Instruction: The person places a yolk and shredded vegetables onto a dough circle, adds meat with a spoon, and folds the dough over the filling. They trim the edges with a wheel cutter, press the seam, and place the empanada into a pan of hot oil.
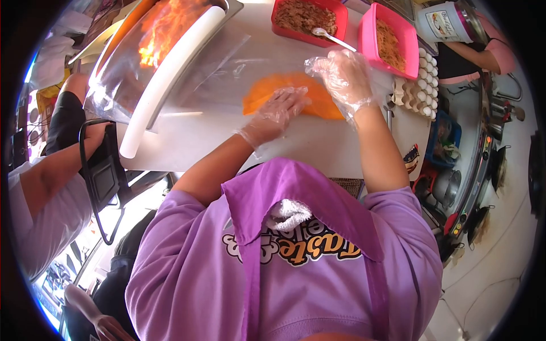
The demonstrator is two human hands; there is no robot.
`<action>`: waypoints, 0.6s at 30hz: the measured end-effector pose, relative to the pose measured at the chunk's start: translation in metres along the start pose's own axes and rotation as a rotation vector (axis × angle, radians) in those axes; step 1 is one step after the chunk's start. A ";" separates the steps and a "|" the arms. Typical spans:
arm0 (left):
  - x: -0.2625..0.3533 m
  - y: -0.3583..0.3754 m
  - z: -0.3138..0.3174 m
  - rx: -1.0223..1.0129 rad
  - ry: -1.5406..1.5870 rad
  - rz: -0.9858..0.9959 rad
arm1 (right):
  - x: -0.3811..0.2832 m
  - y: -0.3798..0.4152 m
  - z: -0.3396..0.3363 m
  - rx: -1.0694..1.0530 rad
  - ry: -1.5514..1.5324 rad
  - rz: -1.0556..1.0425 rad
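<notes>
A flat orange dough sheet (330, 108) with a curved far edge lies on the table, with clear plastic around it. My left hand (276, 113), in a clear plastic glove, rests flat on its left part, fingers stretched out. Above the sheet's right part is my right hand (344, 77), gloved too, with its fingers curled together; what they hold, if anything, is hidden. Just beyond it, a white spoon (335, 38) leans out of a pink tub (345, 20) of brown minced filling. A second pink tub (369, 42) of shredded, light-brown food stands to its right.
Egg trays (406, 96) with several white eggs sit at the table's right edge. On the left lie a long white roll (170, 79) and a clear plastic bag (116, 74) beside bright orange material. People sit at left; another person holds a labelled bucket (446, 23) at upper right.
</notes>
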State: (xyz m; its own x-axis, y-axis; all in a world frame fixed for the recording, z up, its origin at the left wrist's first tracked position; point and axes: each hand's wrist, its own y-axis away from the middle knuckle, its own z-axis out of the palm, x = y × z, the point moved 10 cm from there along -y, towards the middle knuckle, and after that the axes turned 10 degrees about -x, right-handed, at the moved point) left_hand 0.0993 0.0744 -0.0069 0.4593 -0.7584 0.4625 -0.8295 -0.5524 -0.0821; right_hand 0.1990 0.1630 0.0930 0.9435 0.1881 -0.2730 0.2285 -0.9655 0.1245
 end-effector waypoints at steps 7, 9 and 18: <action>-0.017 0.072 -0.002 0.071 0.338 0.004 | -0.035 0.041 -0.035 0.097 0.146 -0.201; -0.027 0.079 0.031 -0.134 0.316 -0.184 | -0.036 0.047 -0.032 0.100 0.178 -0.218; 0.002 0.061 0.035 -0.044 0.024 -0.216 | -0.038 0.066 -0.024 0.148 0.089 -0.223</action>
State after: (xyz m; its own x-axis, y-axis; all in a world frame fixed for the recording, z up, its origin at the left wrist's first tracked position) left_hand 0.0602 0.0270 -0.0417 0.6208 -0.6150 0.4862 -0.7256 -0.6855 0.0594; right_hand 0.1841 0.0962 0.1341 0.8927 0.4074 -0.1924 0.4013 -0.9131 -0.0715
